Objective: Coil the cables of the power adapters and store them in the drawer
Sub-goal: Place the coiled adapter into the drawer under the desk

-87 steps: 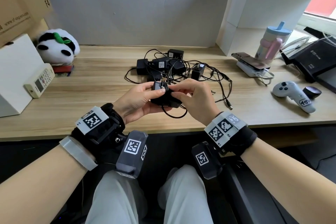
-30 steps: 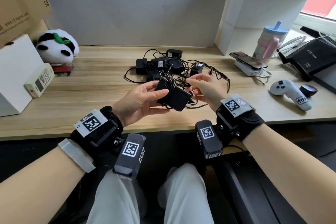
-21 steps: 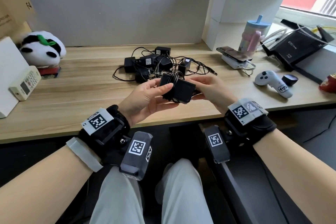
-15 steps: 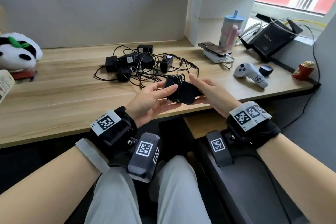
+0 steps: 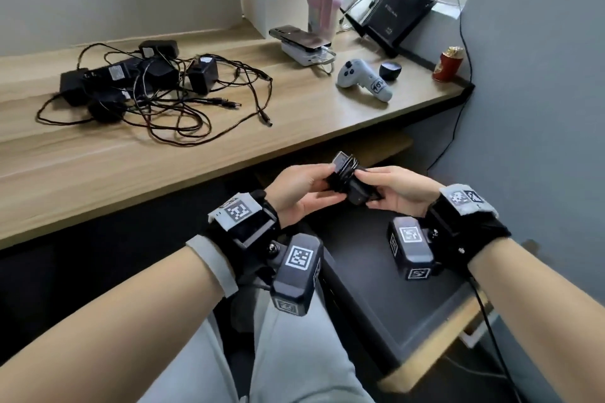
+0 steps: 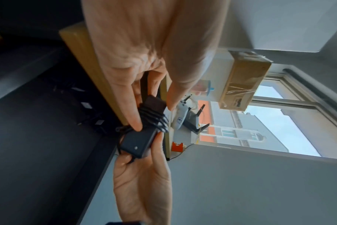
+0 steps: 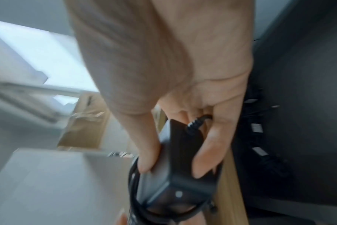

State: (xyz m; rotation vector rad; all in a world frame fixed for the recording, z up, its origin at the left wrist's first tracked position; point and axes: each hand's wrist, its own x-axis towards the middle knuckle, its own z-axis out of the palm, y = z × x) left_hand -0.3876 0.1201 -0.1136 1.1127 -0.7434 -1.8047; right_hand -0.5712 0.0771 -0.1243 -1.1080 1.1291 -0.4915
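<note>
A black power adapter (image 5: 349, 180) with its cable wound around its body is held below the desk edge; other adapters (image 5: 137, 82) lie tangled on the desk.

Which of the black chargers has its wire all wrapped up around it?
The power adapter held between the left hand and right hand, below the desk edge. The other adapters lie on the desk with loose, tangled cables.

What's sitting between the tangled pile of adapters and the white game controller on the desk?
In the head view, only bare wooden desk separates the adapter pile from the white controller; the pile's loose cable ends reach partway across.
</note>
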